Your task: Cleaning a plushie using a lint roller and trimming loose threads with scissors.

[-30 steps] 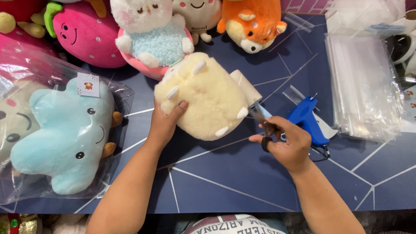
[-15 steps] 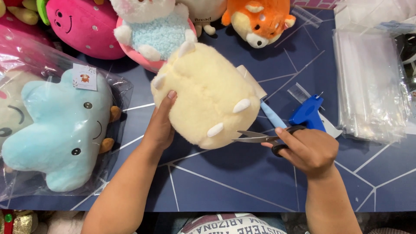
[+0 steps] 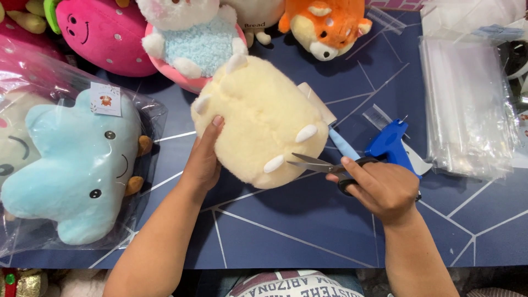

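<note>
The left hand [image 3: 202,159] lies flat on the cream plush toy [image 3: 258,118], fingers together and pressing its left flank, gripping nothing. The toy rests mid-bench [image 3: 286,242], belly down; it looks light, soft and squashy, best steadied by its bulk. The right hand [image 3: 382,187] has its fingers clamped through the scissors [image 3: 319,164], blades slightly parted beside a small white foot.

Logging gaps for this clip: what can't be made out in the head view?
- Cream plush: its face, turned down to the table.
- Scissors: handles, wrapped by the right hand.
- Blue tool: lower part, behind the right hand.
- Left hand: palm, pressed on the plush.
- Pink plush: top, cut off by the frame edge.
</note>
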